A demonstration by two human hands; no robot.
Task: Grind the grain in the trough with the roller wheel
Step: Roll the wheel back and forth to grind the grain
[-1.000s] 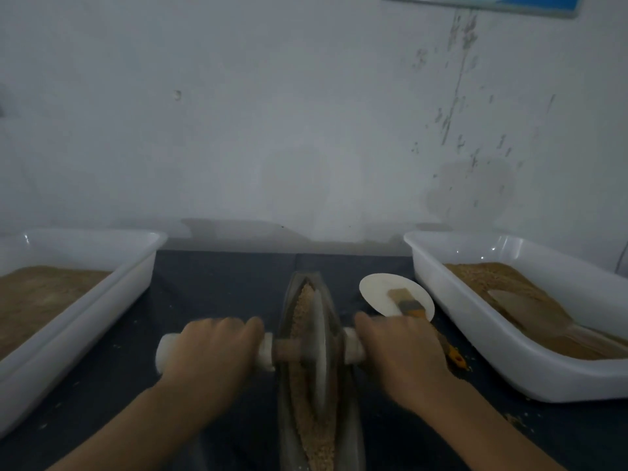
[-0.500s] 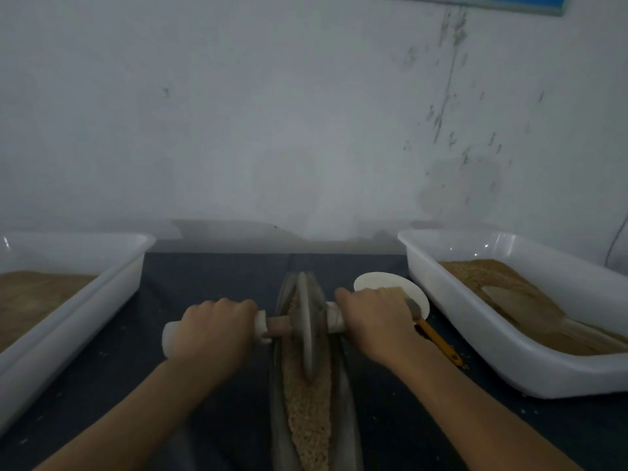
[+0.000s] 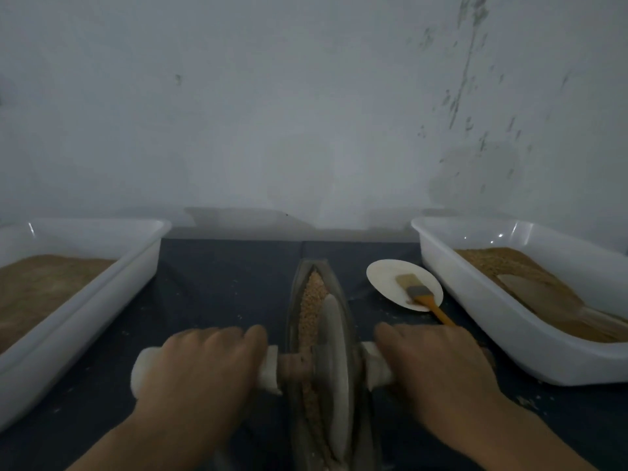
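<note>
Both sets of fingers curl over the pale axle handles, left hand (image 3: 200, 365) and right hand (image 3: 438, 365) gripping either side of the pale stone roller wheel (image 3: 334, 379), which stands upright (slightly blurred) in the narrow dark boat-shaped trough (image 3: 345, 300) on tan crushed grain (image 3: 311, 300).

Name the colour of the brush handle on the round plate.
Orange handle, clearest in the head view.

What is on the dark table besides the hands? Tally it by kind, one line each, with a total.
White bins: 2, left and right
Grinding trough: 1
Roller wheel: 1
Round dish: 1
Brush: 1, lying on the dish
Wooden scoop: 1, in the right bin
Total: 7
</note>
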